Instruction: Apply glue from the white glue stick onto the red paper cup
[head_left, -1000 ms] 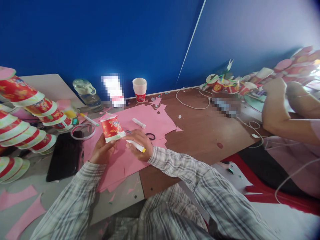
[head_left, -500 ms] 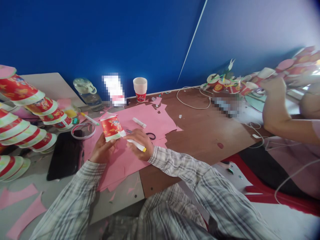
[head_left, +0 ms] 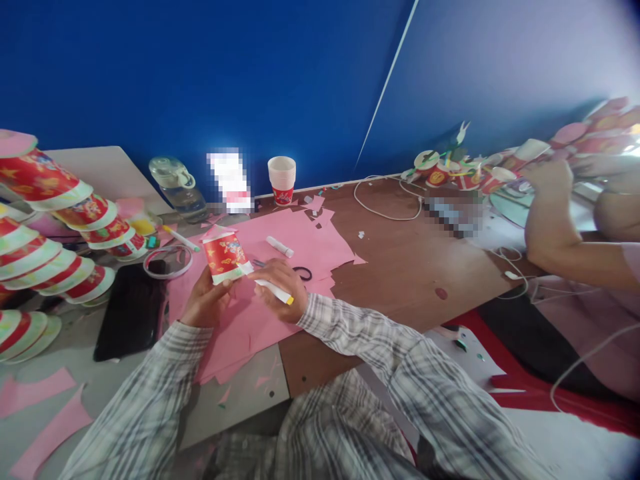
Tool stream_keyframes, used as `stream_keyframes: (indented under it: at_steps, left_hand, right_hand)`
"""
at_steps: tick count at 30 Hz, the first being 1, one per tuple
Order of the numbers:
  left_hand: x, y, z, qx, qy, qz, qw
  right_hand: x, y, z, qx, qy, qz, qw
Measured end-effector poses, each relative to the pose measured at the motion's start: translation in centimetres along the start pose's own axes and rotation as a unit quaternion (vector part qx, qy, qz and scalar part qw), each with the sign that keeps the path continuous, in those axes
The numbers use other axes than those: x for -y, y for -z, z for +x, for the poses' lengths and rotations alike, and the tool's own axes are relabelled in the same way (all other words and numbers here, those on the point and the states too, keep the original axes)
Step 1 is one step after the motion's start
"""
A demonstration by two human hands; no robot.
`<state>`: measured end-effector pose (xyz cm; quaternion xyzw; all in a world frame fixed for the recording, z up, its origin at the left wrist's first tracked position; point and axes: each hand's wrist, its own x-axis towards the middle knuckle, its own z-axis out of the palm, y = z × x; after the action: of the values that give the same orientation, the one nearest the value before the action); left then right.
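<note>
My left hand grips a red patterned paper cup lying on its side, with pink paper at its top end. My right hand is closed round a white glue stick with a yellow end, its tip touching the cup's rim. Both hands hover over pink paper sheets spread on the brown table. A white cap and black scissors lie on the pink paper just beyond my right hand.
Stacks of red paper cups lean at the left. A black tablet, a tape ring, a water jug and a stack of cups stand nearby. Another person's arm and decorated cups are at the right, with white cables.
My hands have barely moved. The other person's arm at the right has shifted slightly.
</note>
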<state>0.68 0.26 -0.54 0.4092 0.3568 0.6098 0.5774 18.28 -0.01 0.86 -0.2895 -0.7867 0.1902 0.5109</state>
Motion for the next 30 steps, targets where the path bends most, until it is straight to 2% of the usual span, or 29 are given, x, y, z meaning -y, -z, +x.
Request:
stream_keyframes:
  at_steps: [30]
  left_hand:
    - [-0.09, 0.04, 0.0, -0.007, 0.004, -0.005, 1.0]
  right_hand:
    - [0.07, 0.04, -0.04, -0.007, 0.007, 0.015, 1.0]
